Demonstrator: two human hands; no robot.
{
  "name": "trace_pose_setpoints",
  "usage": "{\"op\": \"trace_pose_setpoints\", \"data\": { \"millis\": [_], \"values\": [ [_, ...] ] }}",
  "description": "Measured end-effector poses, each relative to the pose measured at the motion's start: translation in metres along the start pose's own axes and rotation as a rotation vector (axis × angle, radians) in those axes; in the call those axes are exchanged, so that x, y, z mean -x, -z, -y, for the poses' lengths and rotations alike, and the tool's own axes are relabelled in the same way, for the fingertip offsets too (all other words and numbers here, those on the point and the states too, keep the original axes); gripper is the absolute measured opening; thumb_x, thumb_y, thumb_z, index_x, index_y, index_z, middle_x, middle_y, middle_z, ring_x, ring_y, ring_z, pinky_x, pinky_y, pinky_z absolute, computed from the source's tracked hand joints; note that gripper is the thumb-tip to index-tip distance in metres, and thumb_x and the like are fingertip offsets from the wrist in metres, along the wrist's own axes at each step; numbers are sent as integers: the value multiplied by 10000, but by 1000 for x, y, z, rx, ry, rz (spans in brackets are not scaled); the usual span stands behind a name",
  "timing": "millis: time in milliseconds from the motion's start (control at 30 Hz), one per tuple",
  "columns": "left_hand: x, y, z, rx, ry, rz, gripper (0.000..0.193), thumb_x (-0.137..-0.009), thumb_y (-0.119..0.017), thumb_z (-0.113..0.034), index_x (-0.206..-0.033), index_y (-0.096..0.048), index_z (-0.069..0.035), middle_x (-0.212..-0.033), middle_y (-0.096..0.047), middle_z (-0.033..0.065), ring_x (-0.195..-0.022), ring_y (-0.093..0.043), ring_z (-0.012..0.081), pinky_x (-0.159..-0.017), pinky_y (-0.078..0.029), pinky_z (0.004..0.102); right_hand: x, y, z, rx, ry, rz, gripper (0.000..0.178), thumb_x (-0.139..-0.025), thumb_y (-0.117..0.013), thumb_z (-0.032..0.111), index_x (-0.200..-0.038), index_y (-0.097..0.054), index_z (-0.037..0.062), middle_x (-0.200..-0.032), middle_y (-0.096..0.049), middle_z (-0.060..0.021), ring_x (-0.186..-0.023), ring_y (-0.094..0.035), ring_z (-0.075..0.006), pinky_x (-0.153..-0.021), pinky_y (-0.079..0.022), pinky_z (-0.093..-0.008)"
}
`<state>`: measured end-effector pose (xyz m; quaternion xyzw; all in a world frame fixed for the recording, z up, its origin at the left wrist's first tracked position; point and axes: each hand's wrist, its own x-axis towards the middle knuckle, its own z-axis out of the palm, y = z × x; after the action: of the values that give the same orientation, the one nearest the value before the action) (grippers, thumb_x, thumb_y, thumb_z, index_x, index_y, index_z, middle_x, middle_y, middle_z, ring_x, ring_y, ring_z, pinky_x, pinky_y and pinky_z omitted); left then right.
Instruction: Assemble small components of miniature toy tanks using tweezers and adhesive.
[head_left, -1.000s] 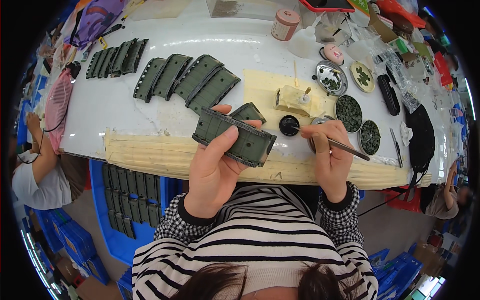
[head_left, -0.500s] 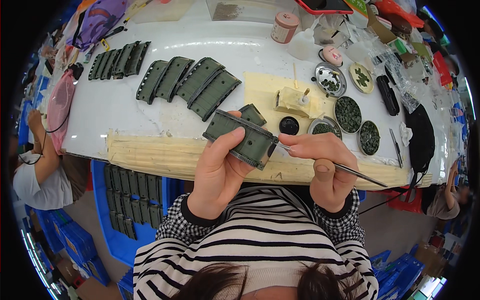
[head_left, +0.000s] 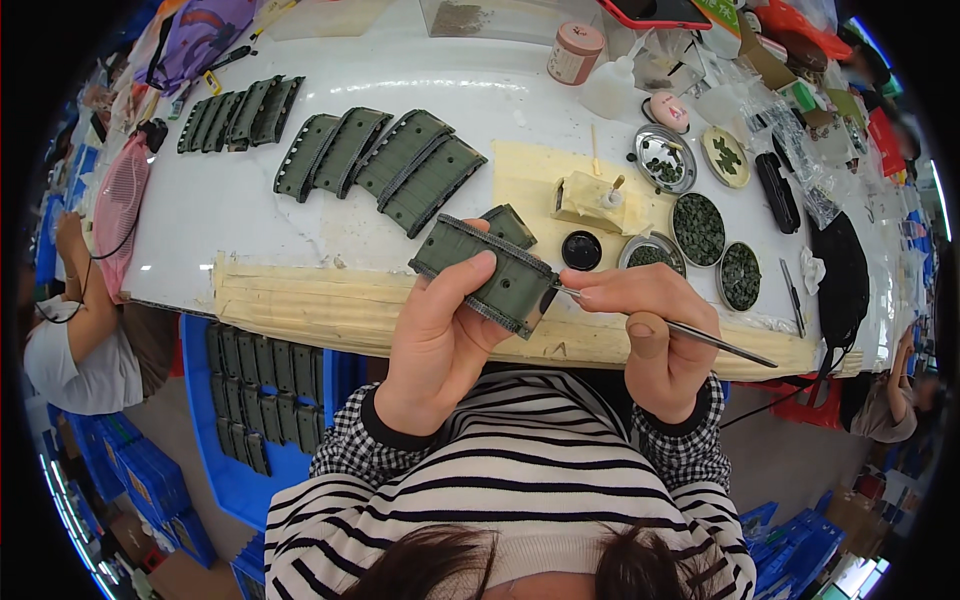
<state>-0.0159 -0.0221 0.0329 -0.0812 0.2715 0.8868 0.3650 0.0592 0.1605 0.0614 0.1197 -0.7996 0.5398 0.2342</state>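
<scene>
Between the thumb and fingers of the left hand, a curved green panel is held firmly. At its right end is the tip of a slim metal tool, pinched in the right hand; whether it touches is unclear. Beyond the right hand are a black pot and green bits; past the left, more panels lie on the desk.

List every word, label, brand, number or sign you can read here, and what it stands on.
No wording can be given reliably.
Pink tin: print on its side, too small to read.
Pink rounded item: tiny marks, too small.
Green packaging at the top: pale marks, too blurred.
Held green piece: no lettering visible.
</scene>
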Motion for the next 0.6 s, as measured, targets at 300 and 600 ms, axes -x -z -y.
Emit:
{"op": "trace_pose_setpoints", "data": {
  "millis": [300,600],
  "values": [
    [0,-1,0,-22,0,-16,332,-940,-524,-95,-1261,-447,-61,-1103,-626,177,-1041,-635,233,-817,-554,341,-1,2,0,19,5,29,141,-890,-611,64,-961,-677,-37,-939,-707,-157,-844,-680,-247,-748,-520,-307],
    [-1,-1,0,-28,6,-21,336,-938,-529,-100,-1263,-450,-64,-1098,-625,158,-1049,-631,222,-814,-554,332,2,-1,-3,0,6,-1,165,-909,-603,97,-969,-678,-38,-958,-709,-163,-849,-681,-250,-752,-520,-306]
  ]
}}
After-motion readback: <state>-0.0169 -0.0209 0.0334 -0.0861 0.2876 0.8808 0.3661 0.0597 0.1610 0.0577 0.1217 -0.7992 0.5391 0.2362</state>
